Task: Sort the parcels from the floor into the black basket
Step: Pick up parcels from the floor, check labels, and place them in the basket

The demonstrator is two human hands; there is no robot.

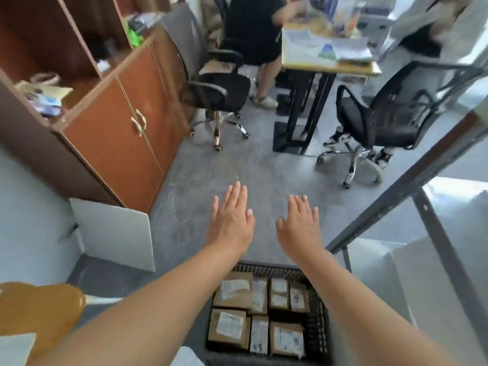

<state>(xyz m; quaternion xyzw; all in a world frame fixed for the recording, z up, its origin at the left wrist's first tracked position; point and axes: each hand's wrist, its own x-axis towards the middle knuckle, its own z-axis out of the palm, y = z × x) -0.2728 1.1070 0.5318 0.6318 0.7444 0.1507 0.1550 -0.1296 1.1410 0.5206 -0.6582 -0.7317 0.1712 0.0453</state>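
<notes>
Hands flat, fingers straight, holding nothing: left hand (232, 220) and right hand (299, 228) side by side, stretched out above grey floor (211, 167). Black basket (318, 313) below forearms, brown parcels (264, 313) packed inside, labels up.

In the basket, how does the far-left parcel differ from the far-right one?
The far-left parcel is clearly bigger and wider than the far-right parcel. The far-left parcel's label is broad; the far-right parcel's is small. Both are brown cardboard with white labels, lying in the basket.
</notes>
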